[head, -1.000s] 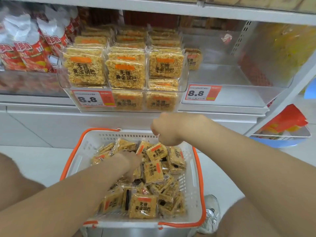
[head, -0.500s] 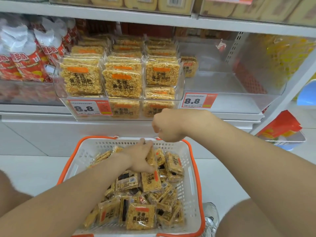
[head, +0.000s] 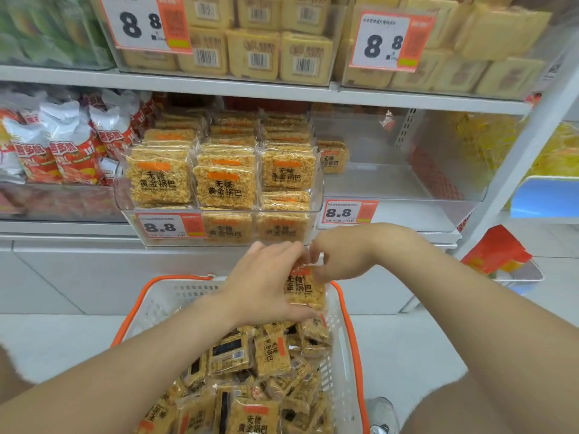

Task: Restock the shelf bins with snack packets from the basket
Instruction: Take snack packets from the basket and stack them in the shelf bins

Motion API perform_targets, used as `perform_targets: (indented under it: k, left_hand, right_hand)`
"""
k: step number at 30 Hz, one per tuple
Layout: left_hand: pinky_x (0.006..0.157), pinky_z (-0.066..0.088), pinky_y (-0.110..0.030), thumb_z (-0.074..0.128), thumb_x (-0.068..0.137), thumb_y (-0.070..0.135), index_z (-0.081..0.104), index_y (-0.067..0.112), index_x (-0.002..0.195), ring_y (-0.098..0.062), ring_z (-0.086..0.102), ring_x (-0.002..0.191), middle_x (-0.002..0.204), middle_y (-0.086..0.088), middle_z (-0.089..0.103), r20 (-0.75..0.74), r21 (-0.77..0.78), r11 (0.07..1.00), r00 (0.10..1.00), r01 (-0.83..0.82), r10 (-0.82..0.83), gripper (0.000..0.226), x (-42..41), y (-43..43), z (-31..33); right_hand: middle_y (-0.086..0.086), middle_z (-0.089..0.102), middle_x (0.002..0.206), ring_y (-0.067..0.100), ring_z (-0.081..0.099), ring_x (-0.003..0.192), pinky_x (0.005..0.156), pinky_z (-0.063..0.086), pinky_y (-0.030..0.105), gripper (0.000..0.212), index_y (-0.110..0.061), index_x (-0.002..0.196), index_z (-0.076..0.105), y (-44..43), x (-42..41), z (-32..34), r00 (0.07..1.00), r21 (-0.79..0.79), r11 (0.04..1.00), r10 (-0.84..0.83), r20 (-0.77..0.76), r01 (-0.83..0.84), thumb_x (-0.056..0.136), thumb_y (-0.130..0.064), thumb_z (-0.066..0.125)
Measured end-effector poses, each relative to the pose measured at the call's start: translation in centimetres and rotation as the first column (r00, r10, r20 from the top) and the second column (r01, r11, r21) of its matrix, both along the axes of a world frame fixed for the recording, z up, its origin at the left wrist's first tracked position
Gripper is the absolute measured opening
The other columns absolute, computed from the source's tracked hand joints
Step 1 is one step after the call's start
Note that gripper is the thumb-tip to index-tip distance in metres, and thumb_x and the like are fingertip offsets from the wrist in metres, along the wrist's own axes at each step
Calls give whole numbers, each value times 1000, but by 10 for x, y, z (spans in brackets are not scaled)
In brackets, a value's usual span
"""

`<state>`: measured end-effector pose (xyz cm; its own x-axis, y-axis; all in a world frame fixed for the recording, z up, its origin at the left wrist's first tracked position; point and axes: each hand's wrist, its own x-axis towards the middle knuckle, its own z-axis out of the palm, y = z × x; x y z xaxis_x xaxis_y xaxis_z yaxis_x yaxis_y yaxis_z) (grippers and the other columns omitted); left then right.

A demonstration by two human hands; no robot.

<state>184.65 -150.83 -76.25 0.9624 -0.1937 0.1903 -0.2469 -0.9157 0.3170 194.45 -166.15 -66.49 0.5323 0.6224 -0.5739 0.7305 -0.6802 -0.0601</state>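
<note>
left bin (head: 219,211) full, right bin (head: 391,183) near-empty, basket (head: 347,339) mostly loaded; left hand (head: 263,286) grips one packet (head: 305,289), right hand (head: 341,255) pinches its top.

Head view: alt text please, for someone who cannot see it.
Left hand and right hand hold one square clear-wrapped rice-cracker packet above an orange-rimmed white plastic basket of matching packets. Behind, a clear plastic shelf bin is full; the clear bin right of it is nearly empty.

Shelf (head: 62,229) bearing clear bin (head: 124,198), basket (head: 354,339) on floor (head: 62,339)
</note>
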Motion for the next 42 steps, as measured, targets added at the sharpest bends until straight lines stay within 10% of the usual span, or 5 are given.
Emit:
perform_targets:
  k: [4,9,25,34,42]
  left_hand:
    - [96,39,-39,80,67,79,51,28,124,-8,57,108,118,18,59,206,-1,997,976,76,-74,82,-7,2,20]
    - [103,36,-42,81,71,67,51,22,139,-17,49,128,135,8,53,345,103,994,935,46,-79,87,-6,23,41]
    - [110,34,-39,87,77,51,53,22,145,-15,46,139,145,7,51,446,18,999,894,-48,35,81,16,26,65]
    - [114,37,-45,69,93,31,53,10,145,-28,44,142,151,-9,46,474,133,988,880,-81,8,59,48,1,63]
    - [116,26,-65,57,91,42,44,17,155,-44,23,153,174,-12,12,368,449,872,929,-194,17,69,78,-14,51]
  right_hand:
    - [0,62,86,22,61,80,66,48,34,13,-25,86,58,-4,2,9,995,125,992,-16,-97,28,95,-27,67]
    - [-1,74,101,18,72,91,86,61,43,27,-25,124,63,-18,8,27,968,346,923,-85,-237,166,98,-22,70]
    - [-5,78,99,15,73,93,88,60,41,19,-30,110,75,-23,28,45,971,674,700,-148,-186,235,93,-25,77]
    - [-4,34,55,20,30,58,57,25,34,37,-20,59,37,-38,89,40,613,862,32,-717,-333,505,89,-33,56]
    - [17,68,111,44,58,112,97,51,49,29,-17,118,64,-29,158,2,600,841,320,-800,-6,435,92,-24,52]
